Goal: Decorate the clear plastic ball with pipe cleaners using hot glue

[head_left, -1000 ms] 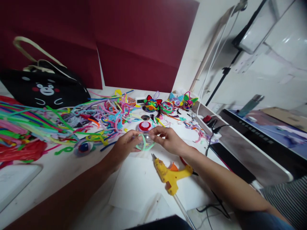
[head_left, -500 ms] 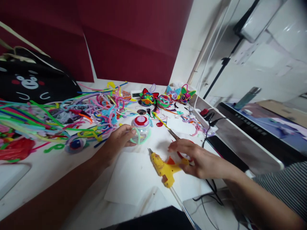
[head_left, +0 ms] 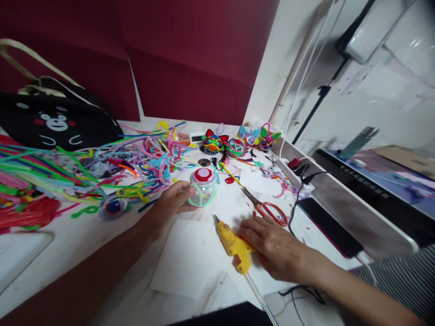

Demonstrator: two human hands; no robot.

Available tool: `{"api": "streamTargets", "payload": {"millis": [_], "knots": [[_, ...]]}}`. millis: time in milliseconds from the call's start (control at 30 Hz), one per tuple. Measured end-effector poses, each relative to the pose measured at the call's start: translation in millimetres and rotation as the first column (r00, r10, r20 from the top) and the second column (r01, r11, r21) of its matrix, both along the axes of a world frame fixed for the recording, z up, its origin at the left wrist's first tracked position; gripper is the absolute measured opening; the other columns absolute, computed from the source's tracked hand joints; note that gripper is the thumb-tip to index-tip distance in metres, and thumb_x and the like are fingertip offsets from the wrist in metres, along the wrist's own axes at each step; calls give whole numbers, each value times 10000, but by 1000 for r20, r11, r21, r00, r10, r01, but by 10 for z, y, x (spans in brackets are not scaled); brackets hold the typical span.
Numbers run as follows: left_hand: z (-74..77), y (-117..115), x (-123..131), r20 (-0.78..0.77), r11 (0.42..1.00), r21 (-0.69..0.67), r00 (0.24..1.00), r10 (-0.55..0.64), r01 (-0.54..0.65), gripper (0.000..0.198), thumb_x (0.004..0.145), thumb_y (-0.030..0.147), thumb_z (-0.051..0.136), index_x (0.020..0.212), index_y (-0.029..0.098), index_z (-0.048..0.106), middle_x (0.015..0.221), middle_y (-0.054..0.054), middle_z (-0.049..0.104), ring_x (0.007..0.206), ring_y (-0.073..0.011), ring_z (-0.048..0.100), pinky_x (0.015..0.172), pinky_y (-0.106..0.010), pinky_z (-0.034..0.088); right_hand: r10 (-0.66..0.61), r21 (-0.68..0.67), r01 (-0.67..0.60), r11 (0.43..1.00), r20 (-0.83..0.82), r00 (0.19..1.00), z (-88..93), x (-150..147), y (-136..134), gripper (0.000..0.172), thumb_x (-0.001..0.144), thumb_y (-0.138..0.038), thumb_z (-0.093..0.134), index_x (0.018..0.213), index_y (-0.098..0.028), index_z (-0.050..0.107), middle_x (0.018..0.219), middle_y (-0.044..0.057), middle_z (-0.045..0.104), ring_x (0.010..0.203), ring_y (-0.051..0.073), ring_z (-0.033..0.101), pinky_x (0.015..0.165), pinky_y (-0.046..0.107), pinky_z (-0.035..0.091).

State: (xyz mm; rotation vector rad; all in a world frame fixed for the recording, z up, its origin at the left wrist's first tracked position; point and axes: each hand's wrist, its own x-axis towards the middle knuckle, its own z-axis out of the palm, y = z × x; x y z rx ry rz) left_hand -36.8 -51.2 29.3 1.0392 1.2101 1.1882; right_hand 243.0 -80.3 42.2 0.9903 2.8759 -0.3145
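Observation:
My left hand (head_left: pixel 174 200) grips a clear plastic ball (head_left: pixel 205 190) by its left side. Pale green pipe cleaner runs round the ball, and a red and lilac coil (head_left: pixel 203 174) sits on its top. Lower right, my right hand (head_left: pixel 273 244) has its fingers curled over the handle of a yellow hot glue gun (head_left: pixel 232 244), hiding most of that handle. The gun's nozzle points up and left, and a clear glue stick (head_left: pixel 254 290) sticks out of its rear. Orange-handled scissors (head_left: pixel 276 213) lie just beyond my right hand.
Loose pipe cleaners (head_left: pixel 136 154) pile up on the left, near a black bag (head_left: pixel 50 122). Several decorated balls (head_left: pixel 234 147) stand at the back. A phone (head_left: pixel 329 226), a power strip (head_left: pixel 307 183) and cables lie right. White paper (head_left: pixel 183 258) lies in front.
My right hand has come down onto the glue gun's handle, uncovering the scissors. My left hand still holds the ball, whose coiled top now tilts more towards me.

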Motion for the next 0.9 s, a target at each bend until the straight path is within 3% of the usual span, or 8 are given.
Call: {"api": "streamTargets", "payload": {"millis": [233, 433, 800, 900], "knots": [[-6, -1, 5, 149, 1000, -15, 989, 4, -2, 203, 785, 361, 684, 785, 193, 569, 884, 16, 536, 890, -151, 551, 743, -282, 588, -9, -3, 9, 1000, -82, 997, -59, -39, 23, 454, 787, -137, 505, 1236, -140, 570, 1159, 132, 591, 1096, 282, 528, 985, 469, 426], [-37, 2, -7, 123, 1000, -7, 992, -9, 10, 222, 786, 393, 681, 797, 198, 575, 908, 10, 529, 917, -157, 543, 767, -291, 585, -8, -22, 5, 1000, -148, 989, -94, -7, 29, 405, 761, -119, 514, 1159, -139, 586, 1120, 124, 580, 1073, 272, 534, 968, 452, 435], [-46, 3, 1, 81, 1000, 0, 997, -20, 20, 268, 786, 444, 670, 811, 192, 581, 961, -9, 556, 1000, -211, 571, 840, -377, 571, -100, -265, -4, 964, -376, 921, 170, 63, 21, 502, 695, -41, 551, 1177, -183, 546, 1170, 93, 559, 1063, 210, 563, 933, 340, 469], [-47, 2, 4, 55, 1000, 5, 998, -29, 29, 269, 796, 452, 651, 822, 192, 589, 978, -18, 569, 1015, -223, 579, 853, -393, 568, -140, -301, -9, 954, -473, 870, 241, 23, 71, 468, 698, -47, 579, 1142, -197, 561, 1133, 79, 567, 987, 191, 567, 800, 284, 482]]}}
